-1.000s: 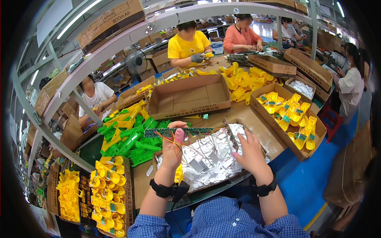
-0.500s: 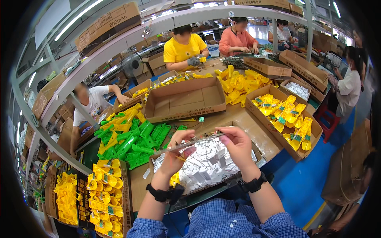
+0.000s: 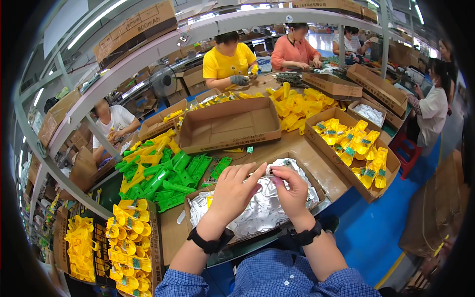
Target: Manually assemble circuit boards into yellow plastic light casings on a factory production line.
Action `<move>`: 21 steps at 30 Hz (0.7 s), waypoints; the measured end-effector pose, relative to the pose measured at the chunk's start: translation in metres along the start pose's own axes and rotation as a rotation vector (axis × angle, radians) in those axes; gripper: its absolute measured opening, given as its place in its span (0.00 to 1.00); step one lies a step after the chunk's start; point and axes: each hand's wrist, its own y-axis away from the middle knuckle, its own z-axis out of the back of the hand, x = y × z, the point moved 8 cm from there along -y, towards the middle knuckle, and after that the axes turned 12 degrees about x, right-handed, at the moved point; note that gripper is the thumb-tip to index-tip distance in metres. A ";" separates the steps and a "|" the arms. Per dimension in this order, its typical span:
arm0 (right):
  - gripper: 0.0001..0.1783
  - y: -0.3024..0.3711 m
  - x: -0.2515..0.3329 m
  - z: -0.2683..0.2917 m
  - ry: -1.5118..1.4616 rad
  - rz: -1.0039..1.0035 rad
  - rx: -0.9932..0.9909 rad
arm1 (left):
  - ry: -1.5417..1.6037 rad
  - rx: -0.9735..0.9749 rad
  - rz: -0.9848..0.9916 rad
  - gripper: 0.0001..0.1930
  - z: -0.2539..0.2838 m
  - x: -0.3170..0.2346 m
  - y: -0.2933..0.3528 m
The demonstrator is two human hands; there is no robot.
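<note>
My left hand (image 3: 231,192) and my right hand (image 3: 293,192) meet above a cardboard box (image 3: 316,183) full of white plastic parts (image 3: 257,210). In a pinch at my right fingertips is a small, pale and dark piece (image 3: 269,171), too small to name. My left fingers are drawn together and reach to the same piece; whatever they grip is hidden. Thin wires run over the white parts under my hands. Left of the box lie green plastic shells (image 3: 170,175), mixed with yellow ones (image 3: 148,153).
An open cardboard tray (image 3: 230,123) stands beyond my hands. Boxes of yellow parts with green circuit boards stand at right (image 3: 368,153) and lower left (image 3: 131,242). More yellow shells (image 3: 299,106) are heaped behind. Several people work around the bench, under a metal frame (image 3: 198,30).
The long dark strip with wires, held between both hands before, no longer shows plainly. My hands have come together, the left shifting right. The person at left drew an arm back.
</note>
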 end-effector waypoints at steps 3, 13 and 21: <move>0.10 0.004 -0.003 0.003 -0.038 -0.069 -0.017 | 0.021 0.057 -0.034 0.21 -0.012 -0.001 -0.003; 0.08 0.010 -0.026 0.011 -0.245 -0.239 -0.032 | 0.154 -0.003 0.027 0.07 -0.022 0.000 -0.011; 0.09 -0.002 -0.010 0.011 0.214 -0.213 0.142 | 0.284 0.058 0.153 0.09 -0.038 0.009 -0.001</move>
